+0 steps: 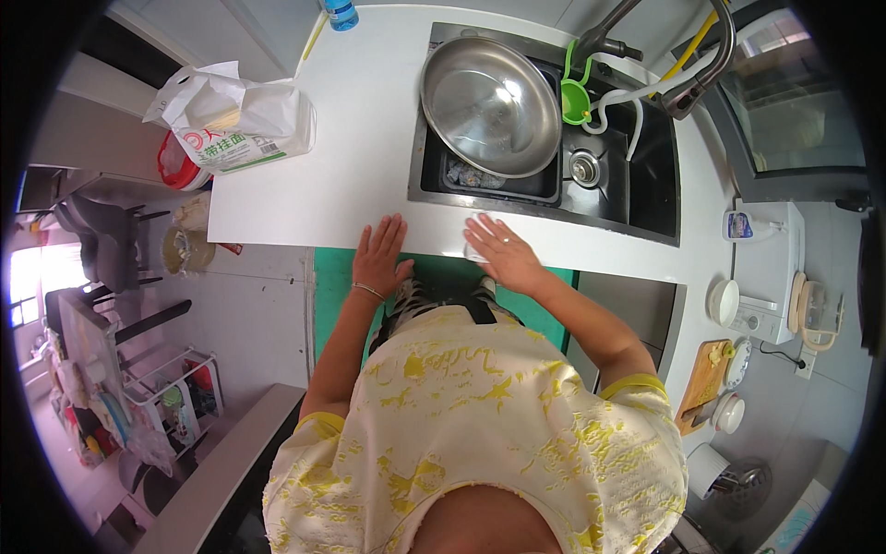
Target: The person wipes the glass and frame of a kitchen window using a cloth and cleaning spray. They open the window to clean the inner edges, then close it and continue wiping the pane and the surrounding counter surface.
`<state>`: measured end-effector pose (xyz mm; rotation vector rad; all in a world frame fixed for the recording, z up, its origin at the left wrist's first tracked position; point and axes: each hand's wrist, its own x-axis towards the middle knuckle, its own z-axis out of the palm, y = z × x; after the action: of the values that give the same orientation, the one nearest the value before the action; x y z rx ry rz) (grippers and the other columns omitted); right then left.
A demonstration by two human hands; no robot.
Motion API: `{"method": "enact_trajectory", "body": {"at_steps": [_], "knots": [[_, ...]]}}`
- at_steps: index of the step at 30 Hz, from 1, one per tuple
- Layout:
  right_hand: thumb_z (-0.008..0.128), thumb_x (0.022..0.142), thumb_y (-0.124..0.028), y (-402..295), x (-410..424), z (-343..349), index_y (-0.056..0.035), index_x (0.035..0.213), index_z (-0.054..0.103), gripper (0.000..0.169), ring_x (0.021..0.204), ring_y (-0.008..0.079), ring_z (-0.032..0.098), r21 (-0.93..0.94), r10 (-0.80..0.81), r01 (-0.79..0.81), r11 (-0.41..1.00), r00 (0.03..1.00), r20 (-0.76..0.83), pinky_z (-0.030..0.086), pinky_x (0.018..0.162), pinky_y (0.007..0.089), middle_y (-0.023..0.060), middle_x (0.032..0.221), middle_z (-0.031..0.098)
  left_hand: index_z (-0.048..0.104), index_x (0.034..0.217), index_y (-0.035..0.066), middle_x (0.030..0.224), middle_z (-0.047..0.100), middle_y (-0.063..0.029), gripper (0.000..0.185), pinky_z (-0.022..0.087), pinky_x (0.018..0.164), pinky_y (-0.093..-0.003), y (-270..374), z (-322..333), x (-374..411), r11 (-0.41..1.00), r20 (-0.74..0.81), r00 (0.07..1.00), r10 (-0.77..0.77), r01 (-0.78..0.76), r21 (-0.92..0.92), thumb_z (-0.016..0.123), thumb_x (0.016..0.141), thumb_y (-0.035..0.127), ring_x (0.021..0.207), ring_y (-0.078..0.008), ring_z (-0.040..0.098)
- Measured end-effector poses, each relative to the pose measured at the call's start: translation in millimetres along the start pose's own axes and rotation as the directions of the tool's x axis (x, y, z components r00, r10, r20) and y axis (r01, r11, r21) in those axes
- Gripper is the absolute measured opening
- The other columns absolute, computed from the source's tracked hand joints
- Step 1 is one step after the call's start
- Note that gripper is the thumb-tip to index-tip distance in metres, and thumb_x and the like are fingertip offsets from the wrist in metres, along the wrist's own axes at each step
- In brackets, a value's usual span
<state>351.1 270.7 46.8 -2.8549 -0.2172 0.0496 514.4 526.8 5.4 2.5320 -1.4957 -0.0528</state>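
My left hand (380,252) rests flat on the front edge of the white countertop (325,204), holding nothing, its thumb spread from the fingers. Farther right, my right hand (504,253) presses palm down on a white cloth or tissue (473,254) at the same edge. Most of that cloth is hidden beneath the palm and fingers. Just beyond the right hand is a black sink (654,180) with a metal rim. A large stainless steel pan (484,111) sits tilted over its left basin, above a dark tray (450,187) holding a grey, mesh-like item.
A green strainer (574,100) hangs by the faucet (682,104). An opened noodle package (242,131) lies at the counter's left, a blue bottle (341,14) at the back. On the right counter are a cutting board (700,377) with a knife (700,410) and bowls (723,302).
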Motion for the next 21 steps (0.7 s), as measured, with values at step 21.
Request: {"method": "enact_trajectory", "body": {"at_steps": [21], "knots": [[0.064,0.086,-0.024,-80,115,40,-0.0068,0.148,0.033,0.072,0.146,0.0285,0.024,0.068,-0.058,0.058,0.996,0.998,-0.007,0.022,0.118,0.0441,0.0117,0.157,0.028,0.035,0.150,0.015,0.158,0.026,-0.0084,0.073,0.019,0.117,-0.0498,-74,-18,-9,0.998,-0.029,0.998,-0.063,0.063,-0.016,0.059,0.087,0.042,0.146,-0.0265,0.025]]}}
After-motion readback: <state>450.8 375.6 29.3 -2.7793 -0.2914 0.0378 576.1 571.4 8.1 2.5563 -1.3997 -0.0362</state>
